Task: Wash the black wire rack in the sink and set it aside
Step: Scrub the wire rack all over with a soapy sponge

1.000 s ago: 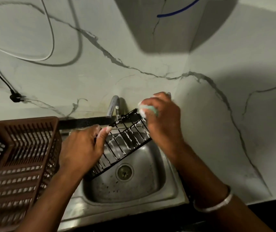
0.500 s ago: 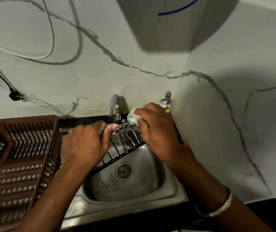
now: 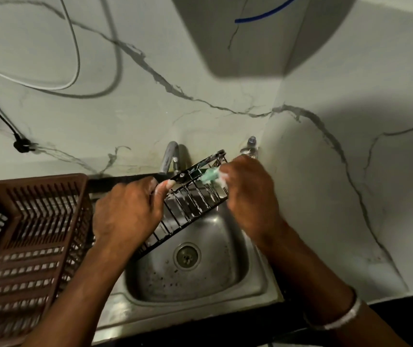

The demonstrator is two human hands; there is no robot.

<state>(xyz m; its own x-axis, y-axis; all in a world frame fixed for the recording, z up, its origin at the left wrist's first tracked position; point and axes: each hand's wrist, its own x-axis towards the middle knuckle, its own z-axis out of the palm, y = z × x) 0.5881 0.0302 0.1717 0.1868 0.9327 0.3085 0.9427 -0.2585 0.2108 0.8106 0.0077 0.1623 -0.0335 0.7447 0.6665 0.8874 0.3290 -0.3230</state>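
A black wire rack (image 3: 192,204) is held tilted over a steel sink (image 3: 225,279), its far end raised toward the tap (image 3: 169,156) and its near end lowered toward the basin's left wall. Whether that lower end is rested on the sink cannot be told, as it is hidden by the left wrist.

The rack's left part is gripped by the left hand (image 3: 125,211). The thumb (image 3: 164,187) is stretched along the upper rim bar with its tip laid on the wire. The other fingers are curled under the frame and are hidden behind the back of the hand.

At the rack's far right corner, a green sponge (image 3: 209,174) is clutched in the closed fingers of the right hand (image 3: 250,194). It is pressed against the upper rim, near the left thumb's tip. White suds are seen along the wires that show between the two hands. The drain (image 3: 187,255) is seen in the basin floor below the rack's lower edge.

A brown plastic basket (image 3: 25,246) is stood just left of the sink, beside the left forearm. A small bottle (image 3: 250,146) is tucked in the wall corner behind the right hand. A pale bangle (image 3: 338,319) is worn on the right forearm, and a white cable (image 3: 75,46) is hung across the marbled wall above.
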